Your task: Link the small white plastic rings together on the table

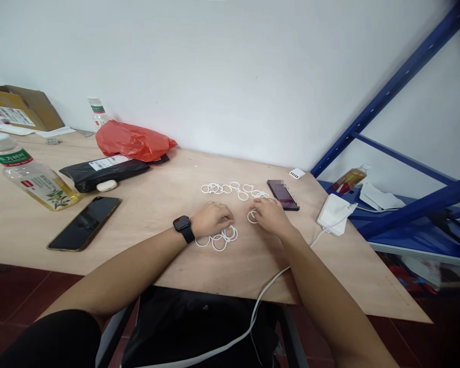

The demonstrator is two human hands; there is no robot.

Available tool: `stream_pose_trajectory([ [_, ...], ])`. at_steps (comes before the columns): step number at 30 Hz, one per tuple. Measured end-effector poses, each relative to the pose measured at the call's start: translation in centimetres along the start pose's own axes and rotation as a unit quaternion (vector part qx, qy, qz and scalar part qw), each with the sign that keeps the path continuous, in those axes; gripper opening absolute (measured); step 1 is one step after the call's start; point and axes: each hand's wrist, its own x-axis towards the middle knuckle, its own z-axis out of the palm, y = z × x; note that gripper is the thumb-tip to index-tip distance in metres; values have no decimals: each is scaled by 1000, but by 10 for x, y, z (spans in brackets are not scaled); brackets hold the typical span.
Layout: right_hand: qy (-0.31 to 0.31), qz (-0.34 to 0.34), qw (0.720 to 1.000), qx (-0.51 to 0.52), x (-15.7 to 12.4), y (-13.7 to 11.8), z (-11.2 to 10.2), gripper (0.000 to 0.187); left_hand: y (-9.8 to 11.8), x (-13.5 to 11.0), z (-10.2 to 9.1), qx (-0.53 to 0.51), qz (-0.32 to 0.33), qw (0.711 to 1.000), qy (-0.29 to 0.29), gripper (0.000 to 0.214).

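Observation:
My left hand (pixel 212 220), with a black watch (pixel 182 224) on its wrist, rests low over the table with its fingers curled together. What they pinch, if anything, is hidden. Just below its fingertips lies a near cluster of thin white rings (pixel 219 243), partly covered by the hand. My right hand (pixel 268 214) is bent with its fingertips closed at the edge of a single white ring (pixel 252 217), which it partly covers. Beyond both hands runs a row of several more white rings (pixel 226 189), some overlapping.
A dark phone (pixel 283 195) lies beyond my right hand. At left are another phone (pixel 85 224), a bottle (pixel 38 179), a black package (pixel 99 173) and a red bag (pixel 134 140). A white cable (pixel 266 290) crosses the table's front edge. A blue rack (pixel 391 153) stands right.

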Motion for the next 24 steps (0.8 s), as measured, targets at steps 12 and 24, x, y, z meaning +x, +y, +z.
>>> stream_pose_trajectory([
  [12, 94, 9, 967, 236, 2, -19, -4, 21, -1, -2, 2, -2, -24, 999, 28, 27],
  [24, 38, 62, 883, 464, -4, -48, 8, 10, 12, 0, -5, -22, 89, 990, 110, 18],
])
